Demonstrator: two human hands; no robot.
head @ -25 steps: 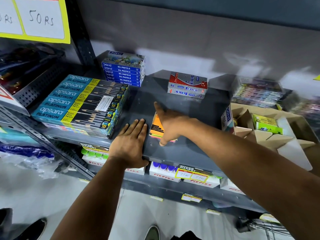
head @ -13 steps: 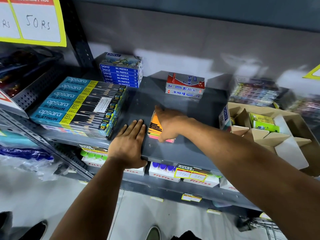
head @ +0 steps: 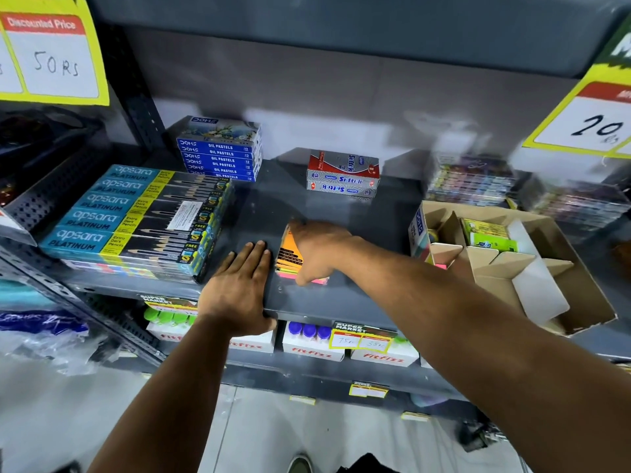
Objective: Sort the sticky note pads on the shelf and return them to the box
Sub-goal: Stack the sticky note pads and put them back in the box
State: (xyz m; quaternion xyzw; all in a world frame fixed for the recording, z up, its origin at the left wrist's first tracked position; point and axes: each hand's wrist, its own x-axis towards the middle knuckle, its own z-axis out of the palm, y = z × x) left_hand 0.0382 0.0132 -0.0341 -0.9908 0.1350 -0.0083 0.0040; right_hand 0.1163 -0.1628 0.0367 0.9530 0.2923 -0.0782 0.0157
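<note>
Views I have: one, a wide-angle camera on the person's head.
Facing: forward and down at the grey shelf (head: 341, 302), with floor showing below.
Nearness: close; both forearms reach in from the bottom edge.
Edges: straight lines bend toward the corners.
Shared ground: none, with no second view.

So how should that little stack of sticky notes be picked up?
By its two long side edges, from above: the sticky note stack lies flat on the shelf, so nothing slips under it. The right hand already covers its right side, thumb at the near pink end.
</note>
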